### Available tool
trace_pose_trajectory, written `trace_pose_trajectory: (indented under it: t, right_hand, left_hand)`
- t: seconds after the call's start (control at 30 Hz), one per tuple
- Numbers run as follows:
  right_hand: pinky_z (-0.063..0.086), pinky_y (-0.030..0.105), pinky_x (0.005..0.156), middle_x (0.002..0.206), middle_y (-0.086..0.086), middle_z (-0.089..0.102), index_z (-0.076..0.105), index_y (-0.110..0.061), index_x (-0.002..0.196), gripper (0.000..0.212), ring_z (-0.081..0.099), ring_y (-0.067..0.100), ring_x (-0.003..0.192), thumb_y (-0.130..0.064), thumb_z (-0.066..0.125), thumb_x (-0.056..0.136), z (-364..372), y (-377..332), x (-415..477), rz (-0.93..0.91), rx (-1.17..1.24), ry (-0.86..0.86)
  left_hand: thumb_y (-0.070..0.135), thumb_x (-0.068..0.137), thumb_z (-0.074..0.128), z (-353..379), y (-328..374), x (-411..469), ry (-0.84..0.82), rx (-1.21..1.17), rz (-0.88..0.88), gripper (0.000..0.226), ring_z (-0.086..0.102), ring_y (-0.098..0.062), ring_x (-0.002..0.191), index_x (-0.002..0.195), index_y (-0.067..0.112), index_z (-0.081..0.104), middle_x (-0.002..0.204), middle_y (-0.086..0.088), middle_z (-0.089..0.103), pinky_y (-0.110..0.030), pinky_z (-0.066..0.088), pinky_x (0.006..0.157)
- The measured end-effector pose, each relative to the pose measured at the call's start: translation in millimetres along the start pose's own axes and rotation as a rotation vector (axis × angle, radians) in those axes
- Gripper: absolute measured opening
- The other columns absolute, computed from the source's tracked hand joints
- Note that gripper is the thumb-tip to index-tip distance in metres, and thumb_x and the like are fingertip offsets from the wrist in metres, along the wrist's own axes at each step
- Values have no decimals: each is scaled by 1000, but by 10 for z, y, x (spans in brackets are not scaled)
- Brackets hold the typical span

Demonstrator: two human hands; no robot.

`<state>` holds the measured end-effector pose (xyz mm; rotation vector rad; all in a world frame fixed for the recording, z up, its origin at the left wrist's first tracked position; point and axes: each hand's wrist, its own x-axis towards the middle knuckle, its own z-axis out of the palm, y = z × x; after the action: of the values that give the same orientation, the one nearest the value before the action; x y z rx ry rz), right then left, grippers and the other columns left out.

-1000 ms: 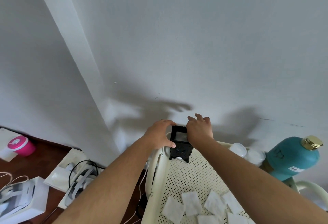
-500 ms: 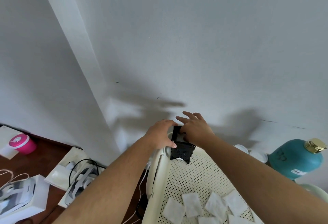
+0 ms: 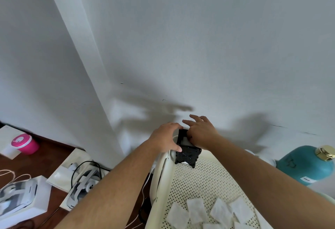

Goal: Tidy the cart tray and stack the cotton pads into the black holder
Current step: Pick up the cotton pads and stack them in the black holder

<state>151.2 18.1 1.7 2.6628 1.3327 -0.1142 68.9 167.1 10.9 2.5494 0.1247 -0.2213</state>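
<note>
The right hand's fingers (image 3: 193,122) splay above the black holder (image 3: 187,153), seemingly pressing a pad into its top. The left hand (image 3: 165,137) grips the holder's left side. The holder stands upright at the cart tray's (image 3: 204,178) far corner. Loose cotton pads (image 3: 196,210) lie well nearer than the holder, and a teal bottle (image 3: 306,165) sits to its right.
</note>
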Motion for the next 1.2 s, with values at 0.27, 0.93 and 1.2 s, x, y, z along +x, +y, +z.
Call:
trace_pose_trajectory:
  t: [0.27, 0.93, 1.2]
  right_hand:
    - [18, 41, 112, 154, -5, 30, 72, -29, 97, 29, 16, 21, 144, -20, 47, 86, -54, 72, -117, 61, 265, 9]
    - [41, 33, 93, 122, -8, 62, 60, -29, 113, 28, 51, 17, 111, -27, 55, 86, 997, -467, -1468, 161, 496, -98]
    - [37, 35, 92, 121, 1, 59, 45, -25, 128, 47, 49, 23, 113, -24, 62, 84, 1152, -751, -1403, 117, 340, -176]
  left_hand:
    - [26, 62, 83, -2, 8, 2, -9, 12, -1, 82, 43, -20, 126, 133, 28, 44, 139, 1, 46, -43, 38, 104]
    - [8, 86, 44, 1025, 188, -916, -176, 360, 216, 14, 56, -27, 86, 95, 5, 53, 98, -11, 59, -37, 44, 70]
    - [12, 84, 53, 1233, -23, -1059, -324, 495, 100, 25, 51, -26, 101, 108, 6, 52, 113, -10, 50, -36, 42, 79]
